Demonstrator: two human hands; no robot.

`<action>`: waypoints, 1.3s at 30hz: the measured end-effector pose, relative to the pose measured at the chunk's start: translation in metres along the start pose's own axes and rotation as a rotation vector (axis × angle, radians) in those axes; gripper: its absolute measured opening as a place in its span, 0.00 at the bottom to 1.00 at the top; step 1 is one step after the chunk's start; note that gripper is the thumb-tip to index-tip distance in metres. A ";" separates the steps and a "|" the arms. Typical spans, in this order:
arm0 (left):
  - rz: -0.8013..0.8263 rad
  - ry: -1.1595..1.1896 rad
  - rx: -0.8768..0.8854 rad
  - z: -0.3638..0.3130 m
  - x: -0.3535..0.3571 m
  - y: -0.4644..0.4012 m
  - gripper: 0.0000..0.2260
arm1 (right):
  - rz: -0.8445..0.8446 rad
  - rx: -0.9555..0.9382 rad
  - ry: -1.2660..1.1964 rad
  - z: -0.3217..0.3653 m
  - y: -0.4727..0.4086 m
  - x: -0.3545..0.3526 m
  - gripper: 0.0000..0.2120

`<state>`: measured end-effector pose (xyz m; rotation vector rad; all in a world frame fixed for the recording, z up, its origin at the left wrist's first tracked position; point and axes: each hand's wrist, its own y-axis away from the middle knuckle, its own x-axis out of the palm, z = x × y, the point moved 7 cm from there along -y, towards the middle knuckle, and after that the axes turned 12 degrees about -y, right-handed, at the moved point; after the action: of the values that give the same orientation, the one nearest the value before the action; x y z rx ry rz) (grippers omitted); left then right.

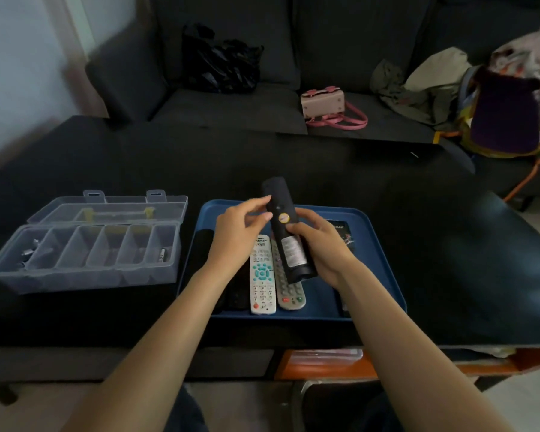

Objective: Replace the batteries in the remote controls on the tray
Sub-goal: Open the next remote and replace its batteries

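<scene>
A black remote (286, 229) is held above the blue tray (378, 266), back side up, with a round yellow sticker and a white label showing. My right hand (320, 244) grips its lower half from the right. My left hand (240, 232) touches its upper left edge with thumb and fingertips. On the tray below lie a white remote (262, 275) with teal buttons, a grey remote (290, 291) partly under the black one, and dark remotes (201, 254) at the tray's left, partly hidden by my left forearm.
An open clear plastic organiser box (85, 247) stands left of the tray on the dark table; batteries lie in its far-left compartment (28, 254) and one in the right compartment (163, 254). A dark packet (342, 232) rests at the tray's back right. A sofa with bags is behind.
</scene>
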<state>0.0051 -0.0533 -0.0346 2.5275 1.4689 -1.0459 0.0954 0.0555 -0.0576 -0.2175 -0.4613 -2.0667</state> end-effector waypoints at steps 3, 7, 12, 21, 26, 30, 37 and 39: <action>-0.089 -0.071 0.005 0.005 -0.006 0.000 0.20 | 0.077 0.016 -0.003 -0.006 -0.006 0.010 0.17; -0.179 -0.227 0.059 0.004 -0.011 -0.003 0.21 | 0.118 -0.034 0.064 -0.008 -0.013 0.019 0.17; -0.178 -0.124 -0.053 0.013 -0.013 -0.009 0.30 | 0.105 -0.115 0.198 -0.002 -0.019 0.021 0.15; -0.087 0.122 -0.218 0.032 -0.006 -0.016 0.28 | 0.170 -0.155 0.387 0.004 -0.014 0.020 0.18; -0.119 0.095 -0.198 0.026 -0.010 -0.014 0.23 | 0.184 -0.119 0.379 0.003 -0.013 0.018 0.22; -0.102 0.127 -0.192 0.029 -0.009 -0.015 0.20 | 0.164 -0.114 0.375 0.004 -0.013 0.018 0.21; -0.187 0.049 -0.057 0.018 -0.008 -0.013 0.17 | 0.078 -0.067 0.319 0.001 -0.013 0.014 0.18; -0.195 0.106 -0.030 0.017 -0.010 -0.014 0.12 | 0.047 -0.030 0.230 0.001 -0.013 0.012 0.16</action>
<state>-0.0179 -0.0590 -0.0381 2.4951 1.7760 -0.9152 0.0780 0.0523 -0.0559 -0.0071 -0.2813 -2.0234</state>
